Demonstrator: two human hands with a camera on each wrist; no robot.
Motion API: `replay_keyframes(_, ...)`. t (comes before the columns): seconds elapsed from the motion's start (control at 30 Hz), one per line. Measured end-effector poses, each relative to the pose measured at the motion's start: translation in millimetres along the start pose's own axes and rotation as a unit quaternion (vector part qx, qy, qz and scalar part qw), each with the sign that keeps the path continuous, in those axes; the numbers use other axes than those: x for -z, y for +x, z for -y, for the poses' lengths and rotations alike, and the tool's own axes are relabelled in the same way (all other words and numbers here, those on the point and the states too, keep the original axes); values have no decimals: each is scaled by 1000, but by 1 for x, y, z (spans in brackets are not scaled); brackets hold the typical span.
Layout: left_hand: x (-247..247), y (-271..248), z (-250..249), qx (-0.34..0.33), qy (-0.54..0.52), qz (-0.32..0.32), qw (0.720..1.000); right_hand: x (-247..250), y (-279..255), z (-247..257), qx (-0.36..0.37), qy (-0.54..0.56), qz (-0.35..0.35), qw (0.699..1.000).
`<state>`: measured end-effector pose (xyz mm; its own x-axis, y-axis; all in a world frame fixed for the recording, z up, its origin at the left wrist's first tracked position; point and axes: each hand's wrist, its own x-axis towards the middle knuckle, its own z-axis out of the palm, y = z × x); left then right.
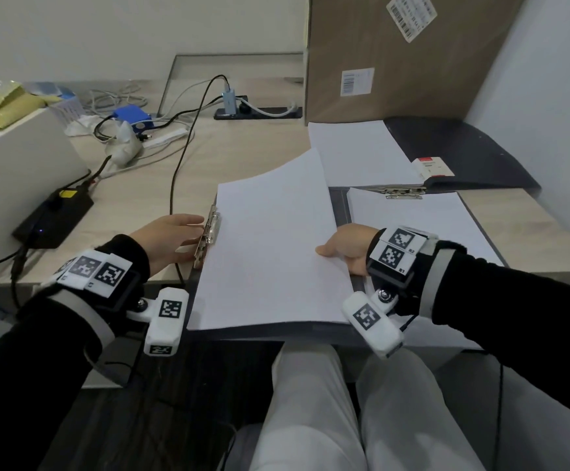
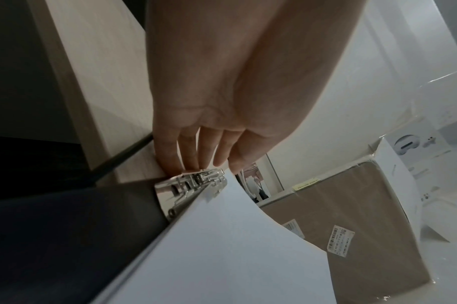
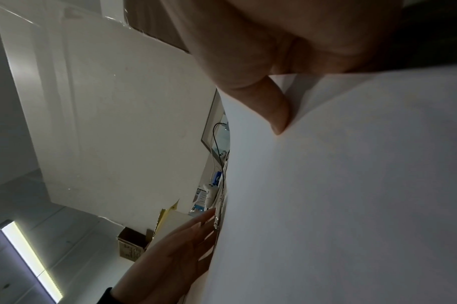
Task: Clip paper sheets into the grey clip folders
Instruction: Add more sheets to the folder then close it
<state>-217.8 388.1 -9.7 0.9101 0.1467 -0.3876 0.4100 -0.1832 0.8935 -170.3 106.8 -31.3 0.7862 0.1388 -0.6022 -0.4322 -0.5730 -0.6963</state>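
Note:
A stack of white paper sheets [image 1: 270, 246] lies on a grey clip folder [image 1: 277, 331] at the table's front edge. The stack's far right corner curls upward. The folder's metal clip [image 1: 209, 236] runs along the stack's left edge. My left hand [image 1: 188, 236] has straight fingers touching that clip [image 2: 193, 181], with the thumb beside the paper's corner. My right hand [image 1: 341, 248] grips the stack's right edge, thumb [image 3: 276, 111] on top of the paper [image 3: 352, 185] and fingers hidden beneath.
Another grey folder with clipped paper [image 1: 412, 226] lies to the right. An open folder with paper [image 1: 361, 154] lies behind it. A large cardboard box [image 1: 395, 56] stands at the back. Cables, a power strip [image 1: 256, 112], a black adapter [image 1: 52, 219] and a white box [image 1: 15, 164] crowd the left.

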Motion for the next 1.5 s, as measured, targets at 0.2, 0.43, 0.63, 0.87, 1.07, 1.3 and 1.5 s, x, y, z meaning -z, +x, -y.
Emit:
replay_keyframes(0.2, 1, 4, 2, -3, -10, 7, 1000, -5, -4, 3, 7, -26, -31, 999)
replay_keyframes(0.43, 2, 4, 3, -3, -11, 11, 1000, -13, -8, 1, 24, -51, -67, 996)
replay_keyframes(0.63, 2, 5, 4, -4, -13, 14, 1000, -13, -16, 0, 20, -51, -66, 996)
replay_keyframes(0.87, 2, 7, 5, -6, 0, 14, 1000, -17, -20, 0, 23, -51, -75, 996)
replay_keyframes(1.07, 2, 7, 7, -17, 38, 24, 999, -19, -25, 3, 27, -57, -82, 995)
replay_keyframes(1.3, 0, 7, 12, -37, 121, 92, 988, -21, -32, 9, 32, -113, -88, 989)
replay_keyframes(1.5, 0, 11, 10, -32, 283, 76, 956, -23, -38, 13, 38, -154, -89, 983)
